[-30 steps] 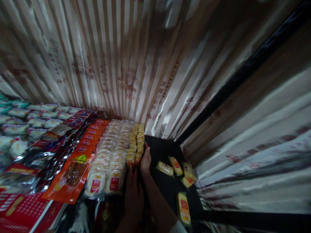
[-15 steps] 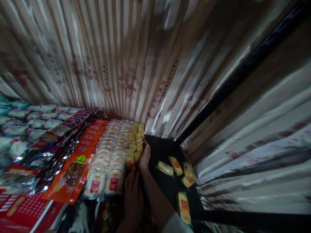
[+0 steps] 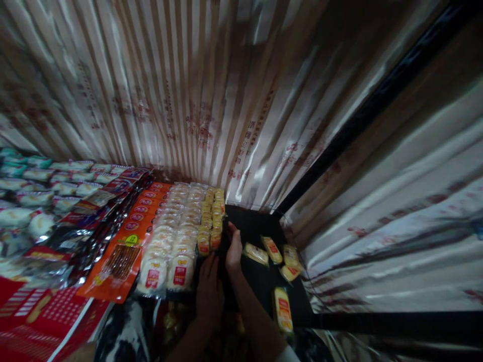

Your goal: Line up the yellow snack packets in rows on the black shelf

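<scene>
Small yellow wrapped cakes [image 3: 211, 221] stand in two tight columns at the right end of the display. My left hand [image 3: 209, 289] is just in front of the nearest cakes, fingers stretched forward; whether the fingertips touch the wrappers is unclear. To the right of the columns is my right hand [image 3: 234, 251], open with nothing in it, a small gap between it and the cakes. Left of the cakes, round white pastries [image 3: 180, 271] in clear wrappers lean in two rows.
On the black tabletop [image 3: 260, 289] to the right lie several loose yellow packs [image 3: 283, 309]. Orange snack packets [image 3: 116, 264] overlap left of the pastries, beside dark packets [image 3: 71, 241]. A red printed bag [image 3: 37, 322] is at front left. A pleated curtain [image 3: 188, 100] hangs behind.
My right hand has come away from the side of the yellow cakes, moving slightly right. My left hand stays at the front of the columns. The view has shifted slightly.
</scene>
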Action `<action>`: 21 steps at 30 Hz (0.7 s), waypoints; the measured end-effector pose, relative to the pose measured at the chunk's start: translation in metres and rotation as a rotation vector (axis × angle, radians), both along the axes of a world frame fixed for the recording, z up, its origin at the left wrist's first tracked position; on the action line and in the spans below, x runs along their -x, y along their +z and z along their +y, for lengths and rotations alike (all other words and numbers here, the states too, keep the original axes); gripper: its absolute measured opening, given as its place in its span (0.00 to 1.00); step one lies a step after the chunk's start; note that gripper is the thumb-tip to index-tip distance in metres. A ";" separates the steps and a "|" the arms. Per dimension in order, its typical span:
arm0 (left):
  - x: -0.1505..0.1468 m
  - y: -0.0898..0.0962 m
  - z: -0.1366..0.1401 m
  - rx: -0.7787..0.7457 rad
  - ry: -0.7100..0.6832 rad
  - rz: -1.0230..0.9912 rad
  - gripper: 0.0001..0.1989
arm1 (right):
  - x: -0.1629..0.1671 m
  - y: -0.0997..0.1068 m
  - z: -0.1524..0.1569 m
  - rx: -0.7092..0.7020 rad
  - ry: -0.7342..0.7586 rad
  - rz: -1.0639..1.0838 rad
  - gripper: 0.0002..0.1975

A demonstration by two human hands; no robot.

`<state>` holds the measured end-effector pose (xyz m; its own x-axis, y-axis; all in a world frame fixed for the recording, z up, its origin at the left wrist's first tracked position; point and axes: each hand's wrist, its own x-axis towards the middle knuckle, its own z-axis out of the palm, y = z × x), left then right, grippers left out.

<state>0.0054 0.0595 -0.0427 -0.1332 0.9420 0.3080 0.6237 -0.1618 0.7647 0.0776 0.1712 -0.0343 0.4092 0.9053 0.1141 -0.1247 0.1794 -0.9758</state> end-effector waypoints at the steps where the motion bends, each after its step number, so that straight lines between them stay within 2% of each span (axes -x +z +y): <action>1: -0.001 0.002 0.002 0.013 0.006 0.005 0.27 | -0.002 -0.001 -0.004 0.006 0.003 0.028 0.30; 5: -0.005 0.013 0.011 0.030 -0.007 0.045 0.27 | -0.006 -0.001 -0.011 0.025 0.054 0.105 0.28; 8: -0.007 0.016 0.020 -0.030 0.000 0.077 0.27 | -0.005 0.002 -0.011 0.028 0.080 0.125 0.28; 14: -0.007 -0.001 0.032 -0.177 0.008 0.076 0.26 | 0.001 0.009 -0.004 0.048 0.255 0.134 0.29; 21: -0.009 -0.007 0.030 -0.145 -0.016 0.034 0.27 | 0.002 0.003 -0.005 0.004 0.180 -0.074 0.27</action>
<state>0.0143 0.0898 -0.0494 -0.1053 0.8893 0.4450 0.6456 -0.2793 0.7108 0.0759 0.1663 -0.0309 0.2309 0.9637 0.1340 -0.0825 0.1566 -0.9842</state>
